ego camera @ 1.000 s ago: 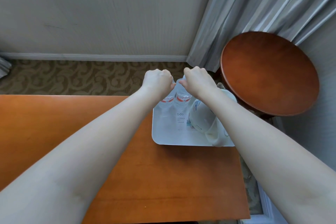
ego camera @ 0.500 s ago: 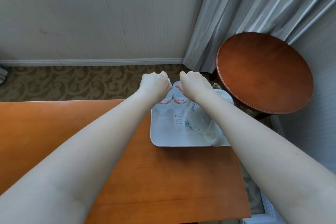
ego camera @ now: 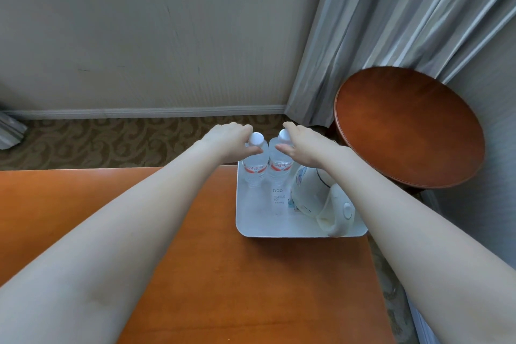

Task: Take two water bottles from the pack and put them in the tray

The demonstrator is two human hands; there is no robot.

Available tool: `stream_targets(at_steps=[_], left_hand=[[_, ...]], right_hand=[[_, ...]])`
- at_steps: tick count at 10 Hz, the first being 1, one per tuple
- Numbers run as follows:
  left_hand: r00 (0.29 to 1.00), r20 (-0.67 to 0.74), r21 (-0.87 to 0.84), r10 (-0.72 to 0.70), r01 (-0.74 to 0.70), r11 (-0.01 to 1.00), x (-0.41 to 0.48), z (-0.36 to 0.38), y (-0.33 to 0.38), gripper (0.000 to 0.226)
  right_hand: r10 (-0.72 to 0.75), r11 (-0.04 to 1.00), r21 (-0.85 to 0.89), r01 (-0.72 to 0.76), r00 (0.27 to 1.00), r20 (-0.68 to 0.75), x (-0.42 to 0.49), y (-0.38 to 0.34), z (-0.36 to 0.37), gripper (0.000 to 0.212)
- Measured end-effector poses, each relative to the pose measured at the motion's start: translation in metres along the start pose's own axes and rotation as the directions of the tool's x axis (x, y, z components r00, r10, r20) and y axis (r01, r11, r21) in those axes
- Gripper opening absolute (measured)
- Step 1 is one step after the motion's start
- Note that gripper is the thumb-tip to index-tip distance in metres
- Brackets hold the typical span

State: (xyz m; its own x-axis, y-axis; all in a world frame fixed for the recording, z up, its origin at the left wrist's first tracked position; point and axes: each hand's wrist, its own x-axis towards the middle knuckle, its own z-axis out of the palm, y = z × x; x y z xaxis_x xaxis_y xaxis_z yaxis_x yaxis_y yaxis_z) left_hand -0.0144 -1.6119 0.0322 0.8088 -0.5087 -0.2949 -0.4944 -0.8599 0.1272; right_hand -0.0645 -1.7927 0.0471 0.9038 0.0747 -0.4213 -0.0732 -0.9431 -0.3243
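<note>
Two clear water bottles with white caps and red labels stand upright side by side at the far left of the white tray. My left hand curves around the neck of the left bottle, thumb and fingers spread so the cap shows between them. My right hand does the same around the right bottle. Both hands look loosened, barely touching the necks. No pack is in view.
A white electric kettle fills the tray's right half, right beside the bottles. The tray sits at the far right corner of the orange wooden desk. A round wooden side table and grey curtain stand beyond to the right.
The two fists that were closed over the bottle tops have spread their fingers, uncovering both caps. The bottles now stand on the tray floor. The camera view shifted slightly.
</note>
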Motion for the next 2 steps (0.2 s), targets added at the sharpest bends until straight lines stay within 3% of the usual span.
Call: stream_targets(at_steps=[2], left_hand=[[0.998, 0.045, 0.014, -0.046, 0.046, 0.999, -0.02, -0.017, -0.009, 0.037]], right_hand=[[0.008, 0.999, 0.044, -0.007, 0.999, -0.034, -0.022, 0.0, -0.014, 0.057]])
